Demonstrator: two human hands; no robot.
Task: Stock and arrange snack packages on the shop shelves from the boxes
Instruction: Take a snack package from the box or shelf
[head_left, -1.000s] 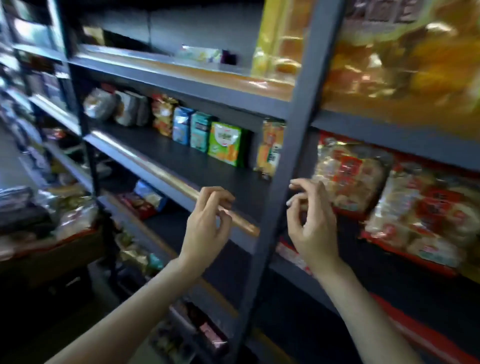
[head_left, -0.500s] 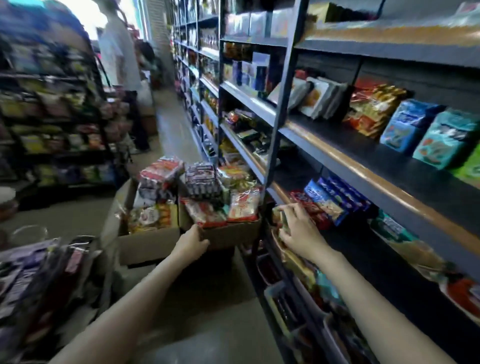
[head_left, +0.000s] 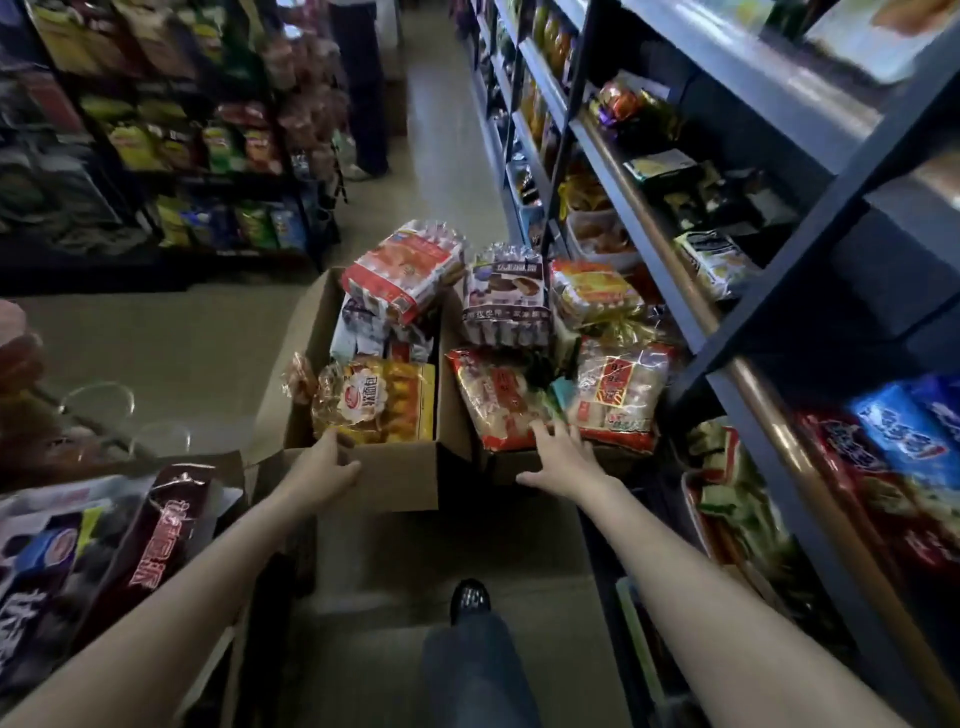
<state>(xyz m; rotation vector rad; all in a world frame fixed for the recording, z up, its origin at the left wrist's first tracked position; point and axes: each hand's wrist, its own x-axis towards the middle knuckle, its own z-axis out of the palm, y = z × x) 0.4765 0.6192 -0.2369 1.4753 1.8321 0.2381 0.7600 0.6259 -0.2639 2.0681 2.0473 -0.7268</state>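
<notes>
While the left hand (head_left: 324, 470) grips the box (head_left: 400, 478) rim, the spread right hand (head_left: 561, 457) touches a red packet (head_left: 493, 400).

Overall light: you are looking into a dim aisle; the floor (head_left: 447, 171) beyond the cardboard box (head_left: 395, 473) is the brightest patch.
Source: the light reaches you from the far end of the aisle, past the box.
Glare: pale sheen runs along the shelf edges (head_left: 644, 208) right of the box, and on the wrappers heaped in it.
Shadows: deep black under the shelves right of the box and on the floor just nearer you than it.
Blur: the blue packets (head_left: 904, 441) far right of the box smear; so do the bags (head_left: 47, 561) to its lower left.
Distortion: the shelf uprights right of the box bow outward towards the frame edge.
Sharpest: your hands, left (head_left: 324, 470) and right (head_left: 563, 457), at the box's near edge.
</notes>
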